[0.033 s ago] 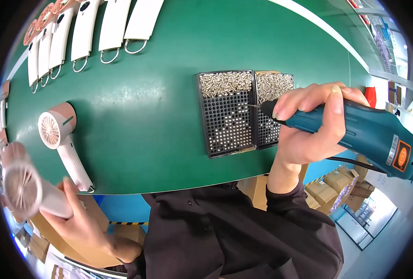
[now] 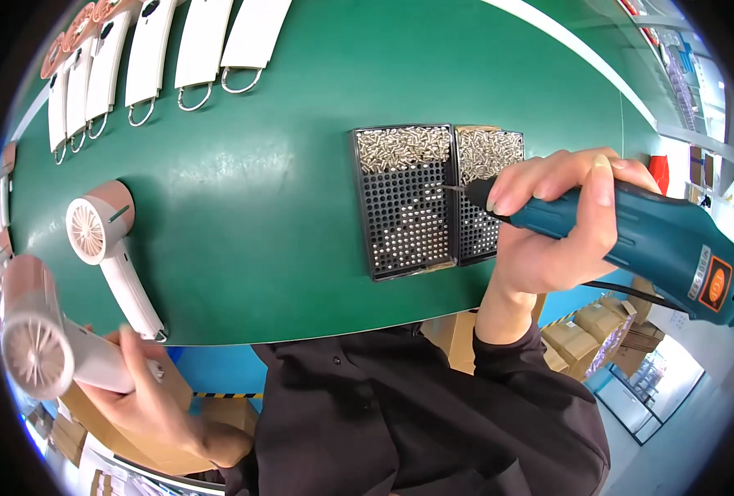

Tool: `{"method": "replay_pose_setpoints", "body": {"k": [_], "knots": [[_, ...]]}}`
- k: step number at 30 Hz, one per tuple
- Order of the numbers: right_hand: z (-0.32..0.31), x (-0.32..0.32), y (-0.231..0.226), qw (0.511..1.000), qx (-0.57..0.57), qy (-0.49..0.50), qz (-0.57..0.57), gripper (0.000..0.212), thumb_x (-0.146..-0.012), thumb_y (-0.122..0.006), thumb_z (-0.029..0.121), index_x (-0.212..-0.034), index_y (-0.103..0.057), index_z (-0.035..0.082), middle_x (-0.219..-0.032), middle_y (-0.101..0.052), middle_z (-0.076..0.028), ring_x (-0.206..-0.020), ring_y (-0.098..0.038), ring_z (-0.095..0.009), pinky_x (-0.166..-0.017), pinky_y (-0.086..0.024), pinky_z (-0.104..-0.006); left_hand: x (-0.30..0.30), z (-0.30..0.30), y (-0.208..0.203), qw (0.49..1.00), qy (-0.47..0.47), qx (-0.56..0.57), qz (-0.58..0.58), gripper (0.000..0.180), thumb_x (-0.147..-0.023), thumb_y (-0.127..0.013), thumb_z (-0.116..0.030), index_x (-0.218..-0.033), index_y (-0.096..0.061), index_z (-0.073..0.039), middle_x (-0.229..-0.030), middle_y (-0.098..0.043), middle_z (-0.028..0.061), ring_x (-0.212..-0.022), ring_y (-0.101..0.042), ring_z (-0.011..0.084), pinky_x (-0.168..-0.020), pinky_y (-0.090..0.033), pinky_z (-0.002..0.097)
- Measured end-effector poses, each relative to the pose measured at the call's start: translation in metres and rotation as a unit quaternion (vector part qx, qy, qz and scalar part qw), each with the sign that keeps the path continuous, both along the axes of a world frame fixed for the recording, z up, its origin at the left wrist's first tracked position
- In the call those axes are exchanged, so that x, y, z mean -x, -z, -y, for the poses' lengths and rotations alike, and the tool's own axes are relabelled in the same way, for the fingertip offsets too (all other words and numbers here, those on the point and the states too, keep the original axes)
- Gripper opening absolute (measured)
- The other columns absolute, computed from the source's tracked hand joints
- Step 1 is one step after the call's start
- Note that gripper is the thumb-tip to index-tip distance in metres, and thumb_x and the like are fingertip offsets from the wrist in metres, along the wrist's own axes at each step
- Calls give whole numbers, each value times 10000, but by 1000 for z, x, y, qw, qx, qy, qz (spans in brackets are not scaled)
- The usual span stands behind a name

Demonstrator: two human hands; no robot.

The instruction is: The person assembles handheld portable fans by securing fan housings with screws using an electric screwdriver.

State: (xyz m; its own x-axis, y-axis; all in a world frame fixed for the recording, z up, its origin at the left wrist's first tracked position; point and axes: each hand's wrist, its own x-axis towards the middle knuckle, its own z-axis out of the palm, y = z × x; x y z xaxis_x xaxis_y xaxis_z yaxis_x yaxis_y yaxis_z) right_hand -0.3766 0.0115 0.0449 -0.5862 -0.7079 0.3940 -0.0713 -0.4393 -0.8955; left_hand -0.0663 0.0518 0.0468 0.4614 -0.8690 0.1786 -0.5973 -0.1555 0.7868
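My left hand (image 2: 156, 409) is wrapped round the handle of a pink-and-white handheld fan (image 2: 98, 360), held off the table's near left edge with its round grille facing me. My right hand (image 2: 553, 223) grips a teal electric screwdriver (image 2: 656, 231) with a black nose. The thin bit points left, over the perforated plate of a black screw tray (image 2: 377, 202), near its right side; whether it touches a screw cannot be made out. Loose silver screws heap at the tray's far end, others stand in its holes. A second screw tray (image 2: 476, 240) adjoins it, partly behind my right hand.
Another pink-and-white fan (image 2: 127, 285) lies on the green table (image 2: 251, 223), close to the held one. Several white fan handles with metal loops (image 2: 148, 62) line the far left. Cardboard boxes (image 2: 577, 339) stand below the table at right. A black cord hangs under the screwdriver.
The fan in my left hand has tilted and dropped slightly, and more of its handle end shows beyond my fingers. My right hand and the screwdriver have barely moved.
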Motion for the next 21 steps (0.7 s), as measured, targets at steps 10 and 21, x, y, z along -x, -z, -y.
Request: {"method": "replay_pose_setpoints", "body": {"k": [10, 21], "knots": [[4, -8, 2, 987, -8, -5, -158, 118, -917, -439, 74, -1015, -441, 9, -597, -451, -128, -327, -434, -213, -311, -427, -349, 80, -13, 45, 810, 211, -161, -524, 423, -993, -472, -140, -1350, -333, 39, -854, -588, 121, -630, -579, 156, -569, -461, 263], [0, -2, 2, 999, 0, -34, -34, 205, -869, -562, 40, -974, -391, 4, -576, -484, -129, -363, -480, -215, -349, -473, -372, 91, -3, 48, 786, 242, -199, -533, 223, -1017, -420, -124, -1205, -373, -14, -858, -585, 100, -674, -596, 143, -606, -473, 262]]}}
